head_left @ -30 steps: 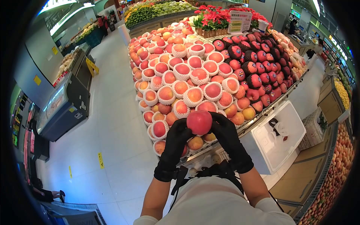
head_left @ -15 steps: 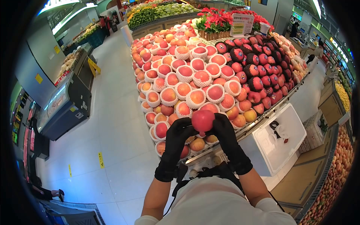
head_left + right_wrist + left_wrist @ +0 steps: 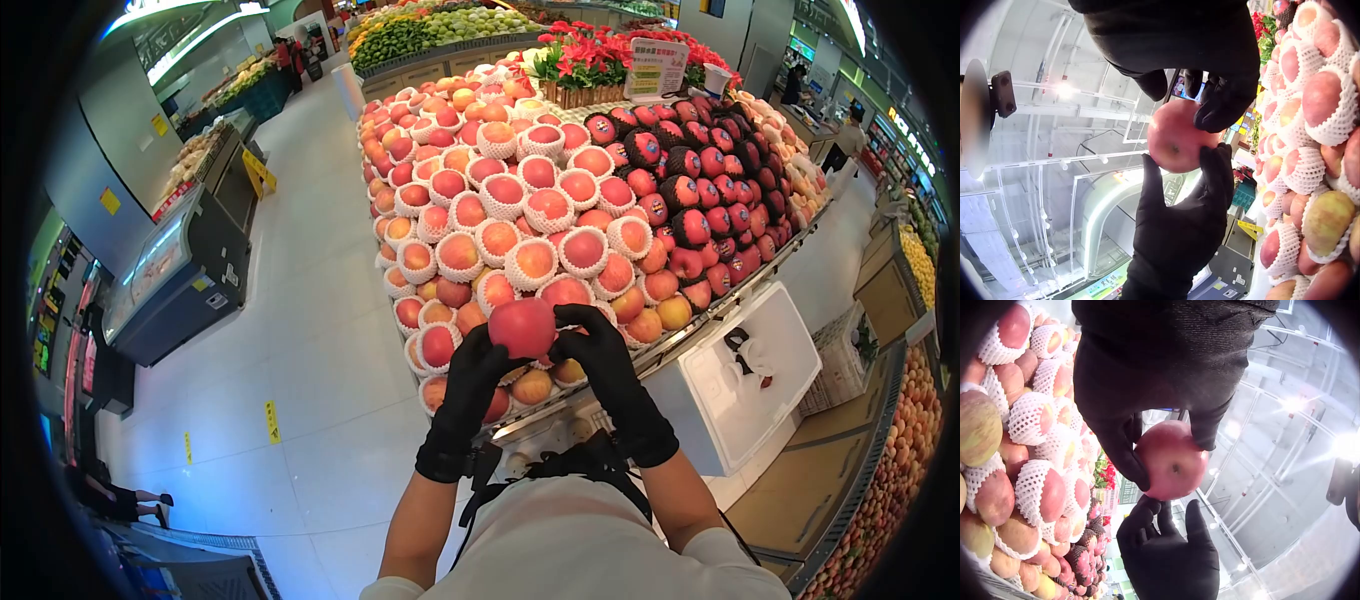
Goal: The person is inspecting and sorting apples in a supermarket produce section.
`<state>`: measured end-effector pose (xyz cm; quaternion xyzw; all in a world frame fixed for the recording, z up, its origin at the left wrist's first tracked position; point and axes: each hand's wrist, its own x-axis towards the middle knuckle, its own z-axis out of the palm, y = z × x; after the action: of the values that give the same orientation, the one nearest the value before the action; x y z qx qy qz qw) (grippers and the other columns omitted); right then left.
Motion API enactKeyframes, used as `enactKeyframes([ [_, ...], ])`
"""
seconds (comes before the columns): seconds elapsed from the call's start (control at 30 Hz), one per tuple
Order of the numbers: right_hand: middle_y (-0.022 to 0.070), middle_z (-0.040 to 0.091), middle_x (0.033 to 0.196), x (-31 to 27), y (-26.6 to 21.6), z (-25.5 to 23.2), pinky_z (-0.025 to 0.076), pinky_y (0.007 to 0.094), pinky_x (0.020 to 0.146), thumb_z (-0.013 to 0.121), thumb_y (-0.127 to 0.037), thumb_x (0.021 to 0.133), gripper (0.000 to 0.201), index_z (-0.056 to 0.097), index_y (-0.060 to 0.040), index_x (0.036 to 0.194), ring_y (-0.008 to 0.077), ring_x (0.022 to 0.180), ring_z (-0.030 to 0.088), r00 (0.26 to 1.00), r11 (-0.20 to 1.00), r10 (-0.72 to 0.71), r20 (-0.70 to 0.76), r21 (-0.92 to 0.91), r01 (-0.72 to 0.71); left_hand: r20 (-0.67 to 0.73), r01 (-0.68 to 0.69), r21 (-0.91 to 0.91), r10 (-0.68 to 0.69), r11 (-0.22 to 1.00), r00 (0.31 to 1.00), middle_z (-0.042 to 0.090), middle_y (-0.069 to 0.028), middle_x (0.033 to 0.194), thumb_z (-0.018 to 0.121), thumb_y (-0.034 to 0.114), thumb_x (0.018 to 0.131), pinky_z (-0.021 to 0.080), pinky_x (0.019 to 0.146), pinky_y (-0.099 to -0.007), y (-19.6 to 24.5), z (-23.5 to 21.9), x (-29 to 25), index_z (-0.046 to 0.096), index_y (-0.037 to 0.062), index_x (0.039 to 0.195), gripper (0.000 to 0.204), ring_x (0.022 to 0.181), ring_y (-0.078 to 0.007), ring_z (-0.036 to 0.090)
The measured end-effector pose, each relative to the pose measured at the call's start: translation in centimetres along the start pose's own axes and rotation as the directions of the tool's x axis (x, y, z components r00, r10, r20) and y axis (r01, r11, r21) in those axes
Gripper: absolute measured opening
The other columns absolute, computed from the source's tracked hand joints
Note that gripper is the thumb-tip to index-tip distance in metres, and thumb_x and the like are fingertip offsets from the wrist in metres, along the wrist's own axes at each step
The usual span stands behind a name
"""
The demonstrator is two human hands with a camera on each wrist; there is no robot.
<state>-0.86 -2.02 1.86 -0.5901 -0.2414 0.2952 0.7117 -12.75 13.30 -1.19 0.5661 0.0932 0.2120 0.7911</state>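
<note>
A bare red apple is held up over the front of the fruit display by my black-gloved left hand. In the left wrist view, the thumb and fingers of that hand grip opposite sides of the apple, whose small dark hollow faces the camera. My gloved right hand is at the other side, thumb and fingers spread apart. The right wrist view shows its bent fingertips right at the apple's edge, with the thumb off the skin. Foam-netted apples lie just beyond both hands.
Dark-netted red apples fill the display's right side, behind them red flowers and a sign. A white foam box stands right of the display. Tiled floor runs along the left, past a freezer case.
The apple has shifted left, away from my right hand, whose thumb and fingers have spread from it. My left hand keeps its grip. The whole display has slid slightly right in the head view.
</note>
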Motion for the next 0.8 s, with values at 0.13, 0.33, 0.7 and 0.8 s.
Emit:
enactKeyframes([
  [0.13,0.0088,0.06,0.101,0.4,1.0,-0.5,0.052,0.0285,0.076,0.061,-0.011,0.09,0.039,0.05,-0.0007,0.126,0.0146,0.085,0.063,0.996,0.995,0.043,0.074,0.091,-0.05,0.026,0.003,-0.037,-0.002,0.999,1.0,0.058,-0.0125,0.12,0.053,0.027,0.097,0.052,0.094,-0.0341,-0.6,-0.2,0.1,0.05,-0.0034,0.126,0.042,0.111,-0.0214,0.06],
  [0.33,0.0084,0.058,0.112,-0.2,0.2,-0.9,0.052,0.031,0.081,0.061,-0.014,0.092,0.043,0.047,-0.0011,0.131,0.0165,0.093,0.062,0.993,0.998,0.024,0.117,0.063,-0.031,0.025,0.009,0.1,-0.011,0.995,1.0,0.055,-0.0105,0.126,0.067,0.006,0.085,0.046,0.101,-0.0359,0.0,0.6,0.3,0.047,0.0003,0.13,0.049,0.118,-0.0209,0.054],
  [0.7,0.0105,0.055,0.123,-0.6,-0.1,-2.1,0.05,0.0313,0.088,0.061,-0.005,0.086,0.049,0.046,-0.0028,0.132,0.0168,0.103,0.059,0.981,0.95,-0.178,0.071,-0.246,0.19,0.099,-0.221,0.161,0.207,0.962,0.973,0.055,-0.0124,0.127,0.081,-0.004,0.069,0.047,0.102,-0.0386,0.3,0.1,0.3,0.047,0.0006,0.129,0.069,0.119,-0.0232,0.055],
  [0.8,0.0113,0.054,0.126,-1.1,-1.6,-1.9,0.05,0.0308,0.09,0.063,-0.002,0.084,0.051,0.045,-0.0034,0.133,0.0174,0.109,0.058,0.986,0.984,-0.131,0.102,-0.11,0.142,0.116,-0.246,0.234,0.224,0.941,0.968,0.055,-0.0138,0.128,0.08,-0.003,0.071,0.047,0.102,-0.0385,0.7,0.5,0.4,0.046,-0.0007,0.13,0.068,0.119,-0.0238,0.056],
])
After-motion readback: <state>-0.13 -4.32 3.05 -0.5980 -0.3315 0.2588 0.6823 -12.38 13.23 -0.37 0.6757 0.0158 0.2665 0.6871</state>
